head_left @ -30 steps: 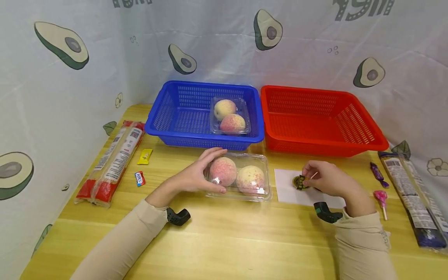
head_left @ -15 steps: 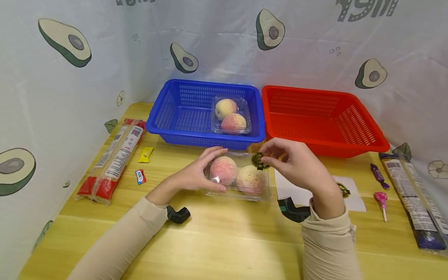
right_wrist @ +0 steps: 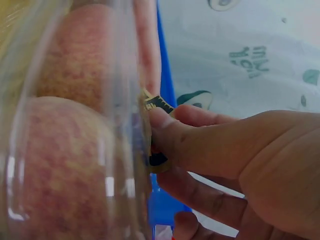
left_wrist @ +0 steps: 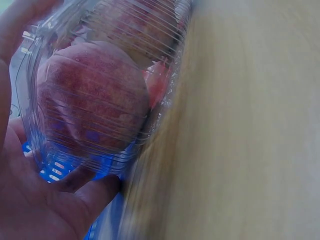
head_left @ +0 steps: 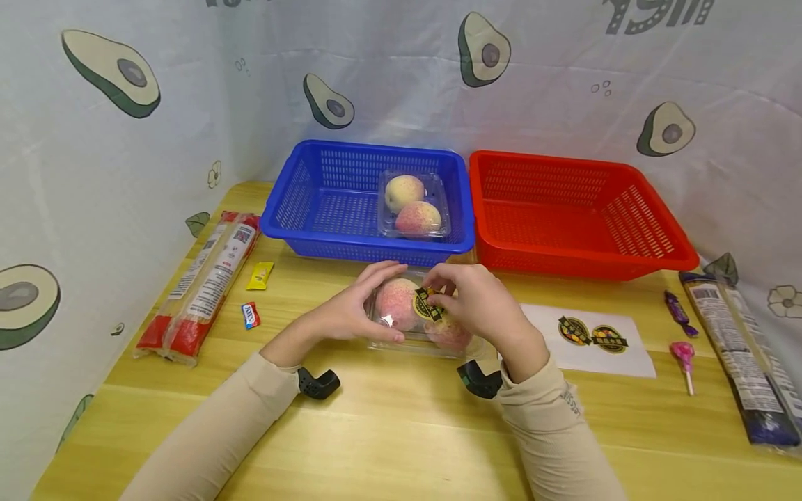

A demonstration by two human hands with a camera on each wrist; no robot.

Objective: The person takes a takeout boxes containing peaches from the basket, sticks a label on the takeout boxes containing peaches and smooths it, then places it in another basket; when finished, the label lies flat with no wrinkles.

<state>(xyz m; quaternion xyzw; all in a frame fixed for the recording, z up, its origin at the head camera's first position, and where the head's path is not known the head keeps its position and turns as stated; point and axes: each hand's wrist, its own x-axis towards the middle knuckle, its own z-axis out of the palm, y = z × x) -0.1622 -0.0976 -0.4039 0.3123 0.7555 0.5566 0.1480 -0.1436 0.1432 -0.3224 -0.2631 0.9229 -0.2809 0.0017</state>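
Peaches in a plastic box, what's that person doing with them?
A person is putting a sticker on the lid of a clear box of two peaches on the table. The left hand holds the box at its left end, and the right hand presses the sticker against the lid. Two more stickers sit on a white sheet to the right. Another box of peaches lies in the blue basket; nothing shows inside the red basket.

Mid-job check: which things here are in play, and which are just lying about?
In play: left hand gripping the clear peach box; right hand pressing a sticker onto it; sticker sheet.

Lying about: blue basket, red basket, candies, lollipop.
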